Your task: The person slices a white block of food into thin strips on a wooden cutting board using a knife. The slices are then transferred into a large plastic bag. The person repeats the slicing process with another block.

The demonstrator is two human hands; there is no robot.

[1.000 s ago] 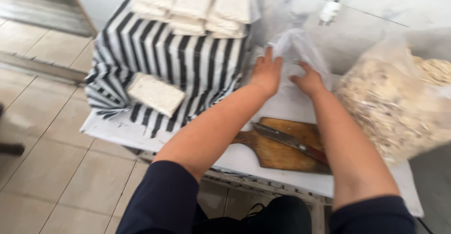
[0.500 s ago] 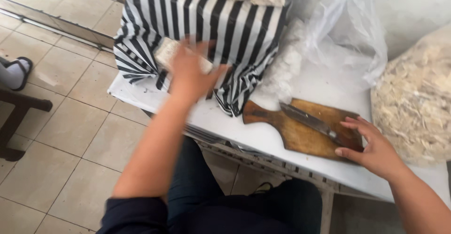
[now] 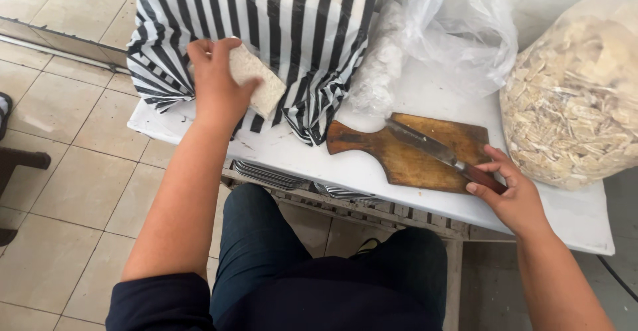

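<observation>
Left hand [image 3: 216, 88] closed around a pale rectangular block [image 3: 256, 86], fingers curled over its near edge, lifted against the black-and-white striped bag [image 3: 279, 32] at the tabletop's [image 3: 372, 171] left end. Right hand [image 3: 512, 195] laid on the dark handle of a knife [image 3: 442, 153], fingertips pinched narrowly about it, near the front edge toward the right. Blade resting flat across a wooden cutting board [image 3: 412, 158]. Just behind the board, a crumpled clear plastic bag [image 3: 458, 32]. At the right corner, touching the board's far side, a large clear sack of pale cut pieces [image 3: 575, 98].
</observation>
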